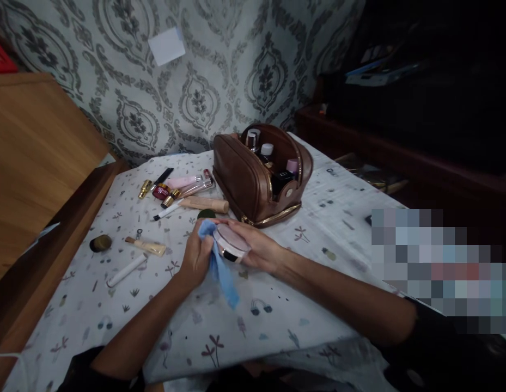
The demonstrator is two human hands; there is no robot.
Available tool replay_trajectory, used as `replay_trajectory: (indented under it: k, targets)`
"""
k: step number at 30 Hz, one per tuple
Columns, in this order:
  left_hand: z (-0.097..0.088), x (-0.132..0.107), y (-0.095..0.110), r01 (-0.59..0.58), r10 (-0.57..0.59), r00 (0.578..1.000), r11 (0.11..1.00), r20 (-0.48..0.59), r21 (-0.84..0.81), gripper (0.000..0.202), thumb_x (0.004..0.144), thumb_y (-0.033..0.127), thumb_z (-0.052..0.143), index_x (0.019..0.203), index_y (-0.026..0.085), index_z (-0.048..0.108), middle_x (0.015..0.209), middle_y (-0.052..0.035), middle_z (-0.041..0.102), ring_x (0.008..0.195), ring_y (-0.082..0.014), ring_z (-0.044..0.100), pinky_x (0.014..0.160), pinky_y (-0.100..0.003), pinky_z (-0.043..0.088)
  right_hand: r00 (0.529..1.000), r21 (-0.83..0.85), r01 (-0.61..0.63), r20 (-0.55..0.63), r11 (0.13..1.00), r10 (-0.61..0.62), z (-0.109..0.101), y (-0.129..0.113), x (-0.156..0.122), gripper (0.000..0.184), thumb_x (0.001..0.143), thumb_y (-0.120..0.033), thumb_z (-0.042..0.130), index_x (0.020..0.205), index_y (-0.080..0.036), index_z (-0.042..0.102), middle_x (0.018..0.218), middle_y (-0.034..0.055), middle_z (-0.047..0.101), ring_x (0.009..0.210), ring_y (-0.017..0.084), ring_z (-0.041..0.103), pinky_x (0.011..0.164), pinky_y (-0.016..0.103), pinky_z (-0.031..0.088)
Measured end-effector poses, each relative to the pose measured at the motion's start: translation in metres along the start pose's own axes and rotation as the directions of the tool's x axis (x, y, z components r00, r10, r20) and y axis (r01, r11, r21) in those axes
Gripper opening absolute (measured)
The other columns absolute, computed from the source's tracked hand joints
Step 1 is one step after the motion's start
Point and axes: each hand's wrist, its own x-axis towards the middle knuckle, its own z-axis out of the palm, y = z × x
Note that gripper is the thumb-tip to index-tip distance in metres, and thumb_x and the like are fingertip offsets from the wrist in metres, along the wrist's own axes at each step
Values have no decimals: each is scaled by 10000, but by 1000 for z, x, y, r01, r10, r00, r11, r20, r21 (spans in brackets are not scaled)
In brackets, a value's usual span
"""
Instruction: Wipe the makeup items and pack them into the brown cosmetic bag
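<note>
My right hand (258, 247) grips a round pale pink compact (231, 241) just above the patterned white tablecloth (277, 321). My left hand (197, 258) is closed on a light blue cloth (222, 269), pressed against the compact's left side; the cloth's tail hangs down toward me. Just behind both hands stands an open brown leather cosmetics bag (253, 185) with several bottles upright inside.
Several cosmetics lie scattered left of the bag: tubes, a brush, a red pot (160, 191), a beige tube (206, 204), a white stick (127, 270), a dark sponge (100, 243). A wooden board (36, 147) borders the left. Dark furniture stands to the right.
</note>
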Motion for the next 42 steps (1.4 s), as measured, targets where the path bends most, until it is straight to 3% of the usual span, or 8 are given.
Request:
replay_trajectory:
  k: [3, 6, 14, 24, 28, 33, 38, 42]
  targets:
    - [4, -2, -8, -166, 160, 984, 982, 74, 91, 748, 856, 703, 524, 1375, 176, 415, 1320, -162, 516, 1244, -309, 513, 1079, -481, 402, 998, 14, 33, -49, 999, -33, -2, 1, 3, 176, 976, -248, 528, 1042, -187, 679, 970, 41, 726, 840, 153, 682, 799, 276, 568]
    - [8, -5, -14, -114, 114, 993, 965, 13, 235, 975, 699, 670, 741, 1441, 185, 334, 1376, -178, 487, 1278, -339, 501, 1087, -497, 402, 996, -30, 79, -36, 996, -80, -3, 3, 1, 192, 948, -278, 586, 1089, -190, 682, 1013, 45, 729, 913, 168, 677, 860, 299, 555]
    - [-3, -2, -13, 85, -84, 996, 970, -13, 226, 763, 757, 533, 690, 1357, 188, 369, 1157, -107, 638, 990, -249, 671, 854, -373, 550, 965, -206, 240, 155, 948, -211, 7, 6, -9, 524, 747, -563, 780, 1130, -217, 688, 1153, 53, 707, 1136, 233, 617, 1079, 388, 434]
    - [-12, -7, -29, -89, 123, 992, 821, -23, 565, 769, 733, 543, 704, 1394, 270, 421, 1246, -78, 591, 1027, -305, 660, 845, -458, 572, 923, -750, 359, 197, 555, -330, 4, -10, -12, 652, 729, -445, 816, 1297, -188, 624, 1352, 73, 595, 1298, 280, 519, 1143, 415, 370]
    - [-13, 0, -22, -173, 226, 974, 789, -17, 590, 699, 757, 598, 630, 1369, 302, 468, 1140, -84, 603, 985, -359, 621, 807, -543, 548, 946, -661, 317, 173, 680, -273, 4, -10, -10, 537, 735, -416, 818, 1223, -260, 658, 1188, 13, 661, 1144, 219, 601, 1027, 362, 466]
    - [-16, 4, -14, -272, 297, 953, 733, 67, 623, 568, 825, 549, 569, 1323, 281, 515, 1203, -163, 587, 1145, -445, 536, 900, -652, 475, 998, -222, 50, 44, 974, -41, 4, -3, -1, 458, 602, -501, 881, 897, -204, 695, 816, -22, 635, 733, 112, 583, 655, 220, 492]
    - [-12, 5, -23, -230, 263, 963, 694, 57, 682, 641, 803, 679, 515, 1276, 249, 541, 1152, -171, 584, 1069, -440, 575, 797, -598, 527, 997, -91, -5, 83, 996, 13, -1, -5, 2, 409, 683, -502, 837, 884, -177, 692, 767, -14, 652, 671, 121, 586, 603, 235, 495]
    - [-9, 5, -21, -271, 289, 952, 649, 98, 711, 664, 811, 560, 623, 1357, 220, 458, 1155, -131, 591, 1048, -333, 624, 817, -457, 568, 999, -67, 40, 38, 997, -38, 1, -4, -3, 345, 784, -491, 767, 929, -182, 711, 834, -3, 695, 729, 126, 622, 669, 237, 493]
